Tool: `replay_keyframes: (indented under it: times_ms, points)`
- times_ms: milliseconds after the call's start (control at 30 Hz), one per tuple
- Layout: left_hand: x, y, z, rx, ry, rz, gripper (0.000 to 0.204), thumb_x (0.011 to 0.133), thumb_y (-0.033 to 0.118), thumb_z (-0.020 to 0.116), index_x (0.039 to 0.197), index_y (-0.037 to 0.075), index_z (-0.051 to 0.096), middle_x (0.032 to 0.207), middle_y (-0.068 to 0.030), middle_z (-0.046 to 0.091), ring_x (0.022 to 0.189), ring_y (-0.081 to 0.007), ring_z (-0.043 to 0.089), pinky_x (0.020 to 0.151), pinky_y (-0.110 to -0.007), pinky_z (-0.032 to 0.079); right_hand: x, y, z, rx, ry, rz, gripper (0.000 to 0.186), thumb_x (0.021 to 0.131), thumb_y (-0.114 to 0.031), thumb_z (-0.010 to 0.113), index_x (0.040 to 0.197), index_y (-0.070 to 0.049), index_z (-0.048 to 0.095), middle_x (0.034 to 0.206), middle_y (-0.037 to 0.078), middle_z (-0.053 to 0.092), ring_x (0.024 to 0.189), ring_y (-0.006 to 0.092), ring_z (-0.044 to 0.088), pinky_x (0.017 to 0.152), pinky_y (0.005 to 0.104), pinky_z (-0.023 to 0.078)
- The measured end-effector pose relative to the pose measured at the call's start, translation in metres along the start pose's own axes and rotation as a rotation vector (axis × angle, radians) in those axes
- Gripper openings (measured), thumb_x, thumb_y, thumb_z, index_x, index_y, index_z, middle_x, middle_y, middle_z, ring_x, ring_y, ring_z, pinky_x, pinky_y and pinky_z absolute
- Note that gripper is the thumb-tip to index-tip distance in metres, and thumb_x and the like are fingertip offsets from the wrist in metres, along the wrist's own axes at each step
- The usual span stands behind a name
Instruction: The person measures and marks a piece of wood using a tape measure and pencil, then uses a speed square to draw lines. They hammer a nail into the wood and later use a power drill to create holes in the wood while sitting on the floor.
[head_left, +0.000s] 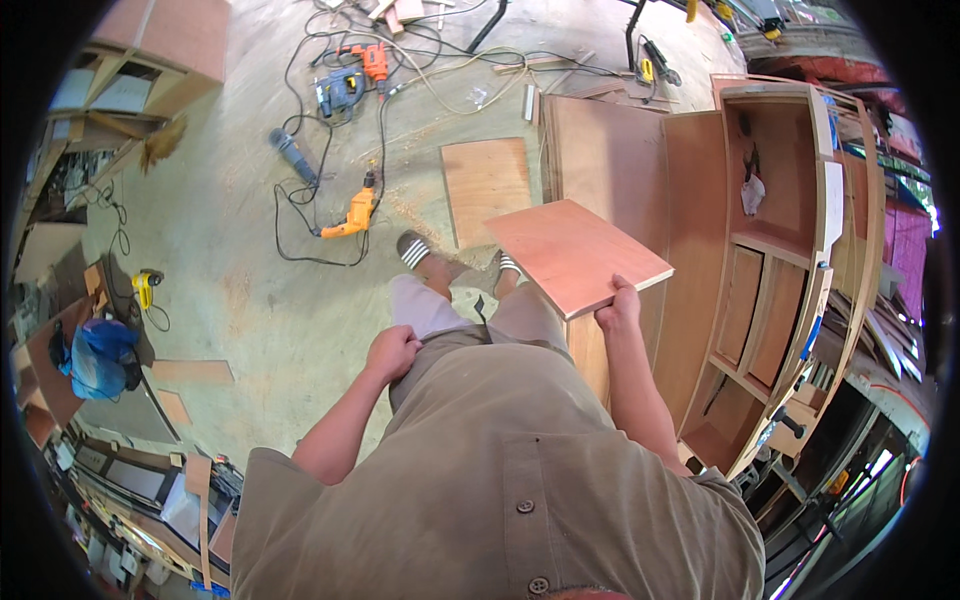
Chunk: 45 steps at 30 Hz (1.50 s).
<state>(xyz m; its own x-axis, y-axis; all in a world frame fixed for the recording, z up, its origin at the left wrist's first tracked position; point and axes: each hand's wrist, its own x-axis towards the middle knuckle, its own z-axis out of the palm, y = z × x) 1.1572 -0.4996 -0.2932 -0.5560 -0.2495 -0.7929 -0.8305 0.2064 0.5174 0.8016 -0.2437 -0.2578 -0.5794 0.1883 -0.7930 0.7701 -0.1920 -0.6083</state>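
Observation:
My right hand [620,306] grips a rectangular plywood board [578,252] by its near edge, the thumb on top. The board has a reddish face and pale edges, and is held out in front of my right leg. At my left hip, my left hand [393,352] rests closed against my grey shorts [425,305]. Its fingertips are hidden, so I cannot see what they hold, if anything. Beyond the held board, a lighter plywood piece [487,185] lies on the floor just ahead of my sandals.
A yellow drill [352,214], a grey-blue power tool [292,155], a blue jigsaw-like tool [341,92] and an orange drill [373,62] lie ahead among trailing cords. A wooden cabinet frame [770,230] stands at right. A blue bag [100,360] sits at left.

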Motion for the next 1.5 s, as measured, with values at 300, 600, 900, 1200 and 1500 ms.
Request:
replay_keyframes:
  times_ms: [300, 600, 900, 1200, 1500]
  points:
    - [0.01, 0.035, 0.035, -0.327, -0.304, 0.102, 0.025, 0.091, 0.026, 0.067, 0.087, 0.001, 0.066, 0.075, -0.0036, 0.063, 0.074, -0.0133, 0.057, 0.07, -0.031, 0.049, 0.093, 0.065, 0.023, 0.119, 0.013, 0.188, 0.039, 0.105, -0.012, 0.043, 0.139, 0.007, 0.041, 0.143, 0.024, 0.052, 0.13, 0.0389, 0.055, 0.112, 0.0528, 0.047]
    - [0.081, 0.11, 0.28, 0.145, -0.559, 0.334, 0.035, 0.083, 0.034, 0.074, 0.103, 0.006, 0.07, 0.103, -0.0204, 0.07, 0.102, -0.039, 0.066, 0.087, -0.048, 0.052, 0.271, 0.177, 0.057, 0.228, -0.126, 0.319, 0.038, 0.101, -0.003, 0.047, 0.139, -0.001, 0.046, 0.135, 0.016, 0.056, 0.124, 0.0318, 0.058, 0.106, 0.0528, 0.05]
    - [0.095, 0.087, 0.328, -0.648, -1.535, 0.291, 0.026, 0.091, 0.029, 0.07, 0.096, 0.003, 0.07, 0.083, -0.0055, 0.069, 0.081, -0.0144, 0.062, 0.072, -0.037, 0.048, 0.366, 0.264, 0.062, 0.366, -0.292, 0.317, 0.029, 0.101, -0.005, 0.048, 0.128, 0.002, 0.055, 0.125, 0.016, 0.062, 0.117, 0.0306, 0.062, 0.103, 0.0488, 0.052]
    - [0.292, -0.026, 0.167, -0.037, -0.44, 0.022, 0.028, 0.097, 0.029, 0.063, 0.111, 0.005, 0.068, 0.101, -0.0124, 0.071, 0.089, -0.0257, 0.065, 0.086, -0.039, 0.05, 0.471, 0.376, -0.01, 0.498, -0.327, 0.354, 0.034, 0.097, -0.009, 0.043, 0.12, 0.007, 0.061, 0.12, 0.02, 0.067, 0.109, 0.0363, 0.066, 0.098, 0.0511, 0.055]
    - [0.528, -0.252, -0.04, 0.359, 0.435, -0.375, 0.066, 0.079, 0.047, 0.078, 0.121, -0.001, 0.064, 0.118, -0.0226, 0.071, 0.111, -0.0377, 0.068, 0.093, -0.046, 0.053, 0.529, 0.435, -0.018, 0.183, 0.159, 0.31, 0.032, 0.097, -0.011, 0.051, 0.121, 0.01, 0.056, 0.123, 0.023, 0.065, 0.113, 0.0392, 0.066, 0.096, 0.0555, 0.057]
